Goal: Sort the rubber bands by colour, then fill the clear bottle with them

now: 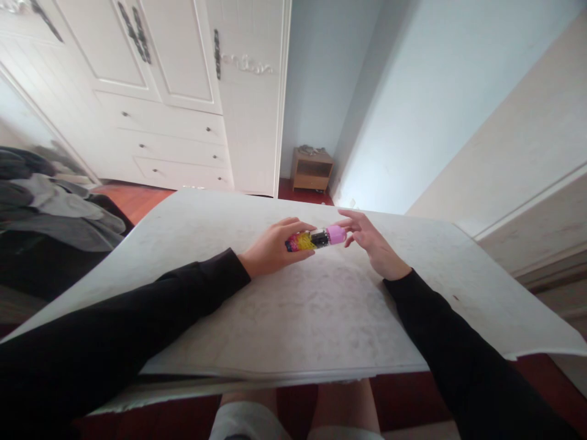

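Note:
A small clear bottle (pixel 320 239) with a pink cap (pixel 337 234) lies on its side, its cap end to the right. Colourful bits fill it in bands of pink, yellow and black; I cannot make out what they are. My left hand (pixel 277 245) is closed around its left end, thumb on the near side and fingers on the far side. Beside the cap is my right hand (pixel 367 242), fingers apart and partly curled, the tips at or very near the cap. Whether they touch it, I cannot tell. Both hands are just over the white tabletop (pixel 321 318).
A white wardrobe (pixel 183 146) with drawers stands beyond the table. A small wooden nightstand (pixel 312 170) with a cloth on top is in the far corner. Dark and grey clothes (pixel 59 198) are heaped at the left. The table's near edge (pixel 257 374) lies just above my knees.

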`<state>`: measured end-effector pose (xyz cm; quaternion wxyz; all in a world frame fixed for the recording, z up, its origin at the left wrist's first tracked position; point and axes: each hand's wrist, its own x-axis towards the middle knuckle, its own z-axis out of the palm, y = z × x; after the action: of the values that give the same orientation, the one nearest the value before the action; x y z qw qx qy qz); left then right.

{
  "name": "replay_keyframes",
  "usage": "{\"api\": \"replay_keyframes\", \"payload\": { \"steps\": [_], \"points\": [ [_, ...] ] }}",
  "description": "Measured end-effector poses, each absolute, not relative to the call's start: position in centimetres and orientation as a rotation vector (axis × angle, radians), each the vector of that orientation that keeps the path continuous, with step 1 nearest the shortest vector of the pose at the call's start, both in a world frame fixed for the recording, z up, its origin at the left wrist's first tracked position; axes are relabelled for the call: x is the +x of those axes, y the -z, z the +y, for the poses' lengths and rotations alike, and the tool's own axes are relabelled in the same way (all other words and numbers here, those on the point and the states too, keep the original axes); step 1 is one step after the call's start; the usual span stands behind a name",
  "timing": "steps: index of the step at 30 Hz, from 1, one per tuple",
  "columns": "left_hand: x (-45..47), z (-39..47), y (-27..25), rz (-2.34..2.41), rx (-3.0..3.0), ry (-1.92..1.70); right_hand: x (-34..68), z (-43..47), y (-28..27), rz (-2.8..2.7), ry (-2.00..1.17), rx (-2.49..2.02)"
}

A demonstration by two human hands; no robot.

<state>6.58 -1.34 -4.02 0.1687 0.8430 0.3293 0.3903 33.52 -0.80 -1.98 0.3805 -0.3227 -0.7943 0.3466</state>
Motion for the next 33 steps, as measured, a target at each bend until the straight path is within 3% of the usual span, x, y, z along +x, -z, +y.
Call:
{"api": "replay_keyframes", "payload": {
  "steps": [17,22,33],
  "points": [
    [6.6,-1.4,4.1,0.939,2.438,-1.075,32.5,-1.2,2.0,-2.208,-0.616,-0.955],
    [6.6,-1.4,4.1,0.929,2.459,-1.037,31.8,-1.5,2.2,-2.146,-0.666,-1.097],
    [6.4,-2.0,3.0,0.739,1.959,-0.818,32.4,-1.9,2.4,-2.114,-0.848,-0.842]
  ]
}}
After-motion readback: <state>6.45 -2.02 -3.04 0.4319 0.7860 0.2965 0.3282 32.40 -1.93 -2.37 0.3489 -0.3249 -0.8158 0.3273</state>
